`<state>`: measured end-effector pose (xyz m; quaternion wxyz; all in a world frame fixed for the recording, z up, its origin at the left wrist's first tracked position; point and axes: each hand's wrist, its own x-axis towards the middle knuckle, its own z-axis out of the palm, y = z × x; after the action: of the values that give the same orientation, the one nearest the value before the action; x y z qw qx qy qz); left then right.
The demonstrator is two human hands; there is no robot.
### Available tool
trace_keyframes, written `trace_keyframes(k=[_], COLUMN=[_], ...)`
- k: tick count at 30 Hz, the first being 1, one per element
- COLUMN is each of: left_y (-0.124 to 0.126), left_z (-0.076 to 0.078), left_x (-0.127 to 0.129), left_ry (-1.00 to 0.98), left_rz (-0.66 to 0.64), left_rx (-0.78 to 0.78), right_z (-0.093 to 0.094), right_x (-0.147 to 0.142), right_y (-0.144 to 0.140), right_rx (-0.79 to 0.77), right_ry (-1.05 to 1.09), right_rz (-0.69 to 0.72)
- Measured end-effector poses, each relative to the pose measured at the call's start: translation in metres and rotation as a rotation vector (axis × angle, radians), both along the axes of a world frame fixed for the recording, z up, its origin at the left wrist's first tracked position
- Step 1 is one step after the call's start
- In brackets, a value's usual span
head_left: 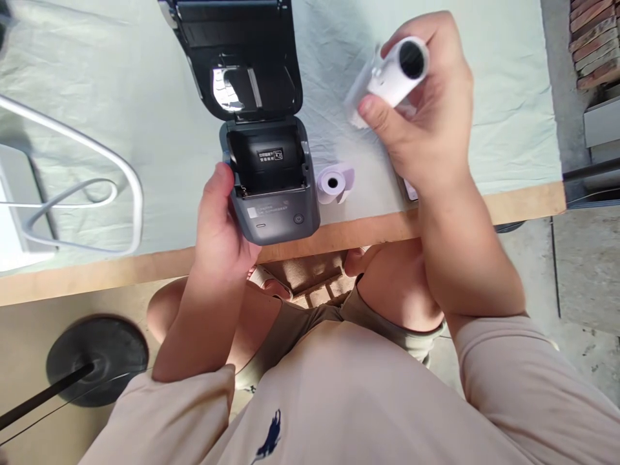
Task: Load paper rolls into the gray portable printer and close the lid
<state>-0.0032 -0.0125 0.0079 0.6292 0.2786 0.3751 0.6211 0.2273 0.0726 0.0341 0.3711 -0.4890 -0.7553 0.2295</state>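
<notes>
Small dark grey box-shaped label printer (271, 187), lid raised, at the worktop (145, 265) front edge.
Left hand (220, 223) cups the printer's side; right hand (426, 123) is closed round a white paper roll (394, 71) held above the cloth; second pale paper roll (333, 183) lies just beside the printer.

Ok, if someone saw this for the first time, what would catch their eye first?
Probably the small dark printer at the table's near edge, lid flipped open, steadied by the left hand. Next, the right hand raised above the table, gripping a white paper roll. A second small roll lies on the cloth beside the printer.
</notes>
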Motion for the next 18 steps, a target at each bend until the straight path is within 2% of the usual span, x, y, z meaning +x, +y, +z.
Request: trace_keyframes(k=[2, 4, 5, 7, 10, 13, 15, 18], left_y=[0.001, 0.002, 0.002, 0.003, 0.003, 0.003, 0.004, 0.004], left_z=[-0.001, -0.002, -0.003, -0.004, -0.005, -0.004, -0.004, -0.002], left_x=[0.0, 0.001, 0.002, 0.002, 0.001, 0.0, 0.0, 0.001], left_ry=[0.037, 0.047, 0.04, 0.016, 0.017, 0.044, 0.048, 0.017], left_rz=[0.003, 0.023, 0.033, 0.05, 0.035, 0.028, 0.022, 0.008], left_rx=[0.007, 0.019, 0.023, 0.035, 0.025, 0.016, 0.019, 0.024], right_z=[-0.003, -0.001, 0.003, 0.014, 0.028, 0.026, 0.019, 0.016], right_x=[0.002, 0.001, 0.0, -0.002, -0.004, -0.009, -0.013, -0.018], right_y=[0.002, 0.0, -0.003, -0.014, -0.033, -0.044, -0.046, -0.045], right_rx=[0.002, -0.067, -0.065, 0.038, 0.114, 0.019, -0.034, -0.059], right_ry=[-0.175, -0.349, -0.366, -0.277, -0.25, -0.481, -0.596, -0.544], right_rz=[-0.065, -0.102, -0.092, -0.069, 0.076, 0.292, 0.327, 0.324])
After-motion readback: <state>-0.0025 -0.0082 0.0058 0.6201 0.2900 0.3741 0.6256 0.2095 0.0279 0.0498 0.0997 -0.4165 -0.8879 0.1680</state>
